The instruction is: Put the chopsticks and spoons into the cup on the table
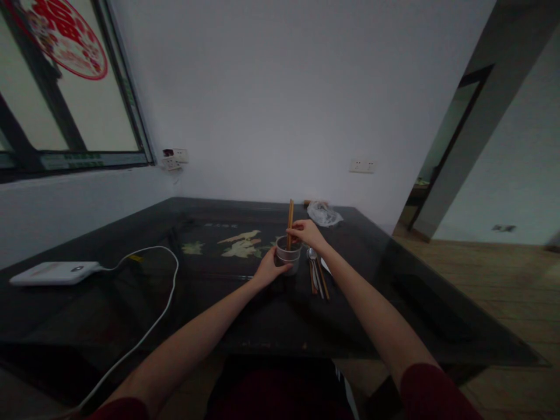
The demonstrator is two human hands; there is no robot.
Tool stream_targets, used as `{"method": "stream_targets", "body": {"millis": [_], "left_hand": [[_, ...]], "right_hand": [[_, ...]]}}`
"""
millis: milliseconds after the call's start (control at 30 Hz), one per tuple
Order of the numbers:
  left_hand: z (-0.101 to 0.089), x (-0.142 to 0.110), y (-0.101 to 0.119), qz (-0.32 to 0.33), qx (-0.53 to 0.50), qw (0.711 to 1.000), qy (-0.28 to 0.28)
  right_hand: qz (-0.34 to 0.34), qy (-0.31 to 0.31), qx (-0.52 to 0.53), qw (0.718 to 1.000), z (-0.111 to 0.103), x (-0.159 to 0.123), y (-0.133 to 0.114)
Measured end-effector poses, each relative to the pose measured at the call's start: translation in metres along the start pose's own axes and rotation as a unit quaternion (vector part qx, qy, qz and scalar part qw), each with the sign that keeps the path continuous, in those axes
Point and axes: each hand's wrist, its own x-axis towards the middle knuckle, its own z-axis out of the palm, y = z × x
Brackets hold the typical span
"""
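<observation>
A grey cylindrical cup (289, 265) stands upright on the dark table, with my left hand (270, 268) wrapped around its left side. Above its rim, my right hand (307, 231) pinches a few wooden chopsticks (290, 216). They stand nearly vertical, and their lower ends dip inside the cup, where I cannot see them. Just right of the cup lies a small group of spoons (312, 255) and more chopsticks (324, 279), under my right forearm.
A crumpled clear plastic bag (324, 214) lies at the table's back edge by the wall. At the left is a white power bank (56, 273), its white cable (174, 286) running over the table's front edge. A dark flat object (431, 306) rests at the right.
</observation>
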Motion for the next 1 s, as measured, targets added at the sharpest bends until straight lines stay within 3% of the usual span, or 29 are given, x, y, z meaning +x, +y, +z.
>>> {"method": "stream_targets", "body": {"millis": [333, 667, 1000], "left_hand": [[0.000, 0.000, 0.002, -0.011, -0.016, 1.000, 0.001], [-0.001, -0.001, 0.006, -0.016, -0.004, 1.000, 0.006], [0.001, 0.000, 0.001, -0.004, -0.012, 1.000, 0.017]], "right_hand": [[-0.044, 0.029, -0.171, 0.984, -0.004, -0.002, -0.001], [-0.038, 0.022, -0.213, 0.976, -0.010, 0.009, 0.009], [-0.003, 0.034, -0.170, 0.985, -0.007, 0.014, 0.015]]}}
